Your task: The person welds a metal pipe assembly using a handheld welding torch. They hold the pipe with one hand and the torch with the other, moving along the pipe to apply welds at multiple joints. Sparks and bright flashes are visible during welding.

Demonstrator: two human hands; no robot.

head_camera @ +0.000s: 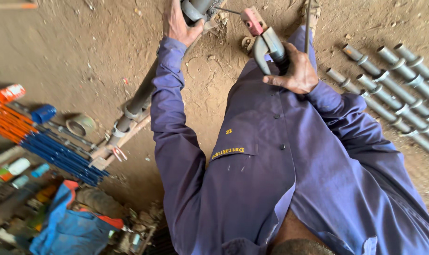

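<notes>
The left hand [180,24] is closed around the grey pipe [141,97], whose long axis runs from this hand down-left over the dirt floor [82,47]. The right hand [292,71] grips the welding electrode holder [266,42]; its rod [228,10] points left toward the pipe end, just beside the left hand.

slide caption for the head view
Left hand steadies a grey pipe while right hand grips an electrode holder.

Left hand [180,23] on grey pipe [138,101], right hand [294,71] around welding holder [266,40]
</notes>
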